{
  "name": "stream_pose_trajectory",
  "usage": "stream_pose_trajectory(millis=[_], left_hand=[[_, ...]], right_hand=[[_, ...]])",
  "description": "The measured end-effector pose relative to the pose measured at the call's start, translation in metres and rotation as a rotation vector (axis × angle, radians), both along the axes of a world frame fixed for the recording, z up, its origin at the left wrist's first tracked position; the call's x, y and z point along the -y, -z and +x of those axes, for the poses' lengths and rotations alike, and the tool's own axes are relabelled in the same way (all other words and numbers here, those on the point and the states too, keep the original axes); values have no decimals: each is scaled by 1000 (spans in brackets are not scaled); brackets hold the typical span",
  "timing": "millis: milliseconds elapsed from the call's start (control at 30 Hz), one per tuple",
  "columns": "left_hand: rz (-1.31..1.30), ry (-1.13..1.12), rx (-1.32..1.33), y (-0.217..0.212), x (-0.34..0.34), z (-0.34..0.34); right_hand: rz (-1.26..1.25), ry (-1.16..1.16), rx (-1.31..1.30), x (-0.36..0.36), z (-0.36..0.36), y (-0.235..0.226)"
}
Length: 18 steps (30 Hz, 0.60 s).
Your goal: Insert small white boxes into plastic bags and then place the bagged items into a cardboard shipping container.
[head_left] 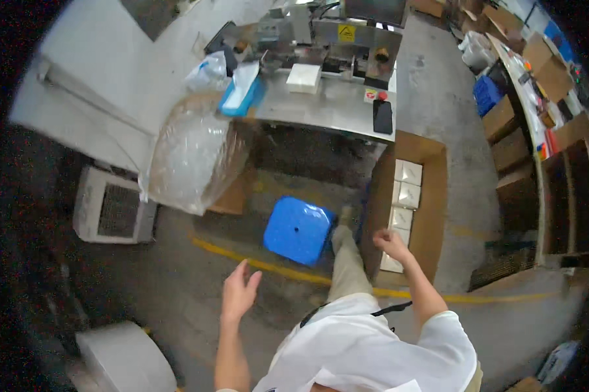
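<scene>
head view: left hand [240, 294] empty, thumb spread from fingers, lower centre; right hand [391, 245] curled, grip cannot be told, right of centre, by white packs [409, 172] inside open carton [433, 196]. footwork should clear blue stool [288, 225], centre, and carton.

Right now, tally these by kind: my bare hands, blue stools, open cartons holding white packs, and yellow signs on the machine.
Left hand and right hand: 2
Blue stool: 1
Carton holding white packs: 1
Yellow sign: 1
Total: 5
</scene>
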<state>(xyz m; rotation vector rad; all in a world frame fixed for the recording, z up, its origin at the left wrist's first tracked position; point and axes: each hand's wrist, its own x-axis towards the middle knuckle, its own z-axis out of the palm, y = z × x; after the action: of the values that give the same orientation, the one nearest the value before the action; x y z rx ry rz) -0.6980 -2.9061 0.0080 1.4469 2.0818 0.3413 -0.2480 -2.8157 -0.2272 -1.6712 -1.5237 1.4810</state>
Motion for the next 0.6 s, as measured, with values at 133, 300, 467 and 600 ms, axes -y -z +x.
stream_pose_trajectory(millis=[133,300,467,600], left_hand=[[97,47,241,2,-148,41],[89,127,263,43,-355,60],[-38,-75,339,89,-561,80],[233,-31,66,160,-682,21]], right_hand=[[163,71,-99,-141,-62,-29],[276,286,-246,-316,-102,-17],[320,373,-226,-444,-125,9],[350,283,-192,-533,-159,-13]])
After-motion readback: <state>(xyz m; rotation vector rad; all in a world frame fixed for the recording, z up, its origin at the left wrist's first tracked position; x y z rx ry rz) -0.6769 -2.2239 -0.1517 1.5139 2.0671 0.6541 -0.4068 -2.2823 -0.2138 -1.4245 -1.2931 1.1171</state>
